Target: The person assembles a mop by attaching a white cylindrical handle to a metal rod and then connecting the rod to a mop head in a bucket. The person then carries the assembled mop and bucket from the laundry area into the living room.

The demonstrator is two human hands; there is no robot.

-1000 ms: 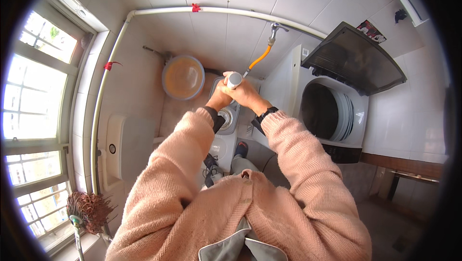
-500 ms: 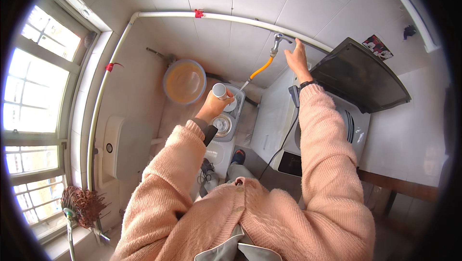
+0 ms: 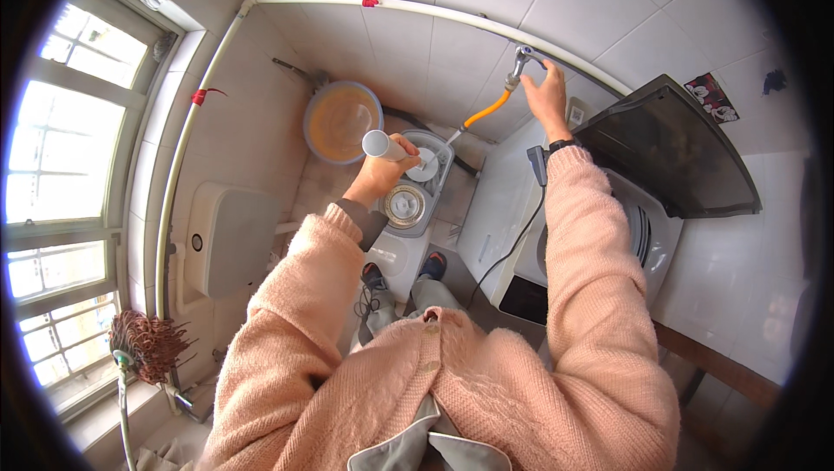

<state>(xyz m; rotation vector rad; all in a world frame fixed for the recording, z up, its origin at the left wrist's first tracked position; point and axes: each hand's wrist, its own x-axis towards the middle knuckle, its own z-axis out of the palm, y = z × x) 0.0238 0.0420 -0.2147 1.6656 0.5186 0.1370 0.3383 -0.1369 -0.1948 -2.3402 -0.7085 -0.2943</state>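
My left hand [image 3: 382,171] grips the grey handle of a mop [image 3: 382,144], which stands in a grey spin-mop bucket [image 3: 415,197] on the floor below. My right hand [image 3: 547,96] reaches up to a metal wall tap [image 3: 521,61] and its fingers close around the tap. An orange hose [image 3: 485,112] runs from the tap down toward the bucket. Both arms wear pink knitted sleeves.
A washing machine [image 3: 608,236] with its dark lid [image 3: 673,154] raised stands at the right. An orange basin [image 3: 341,121] leans at the back. A white toilet cistern [image 3: 221,241], a window and a brown mop head [image 3: 143,345] are at the left. A white pipe [image 3: 434,10] runs along the tiled wall.
My right hand left the mop handle and rose to the wall tap. My left hand stayed on the handle and dropped a little.
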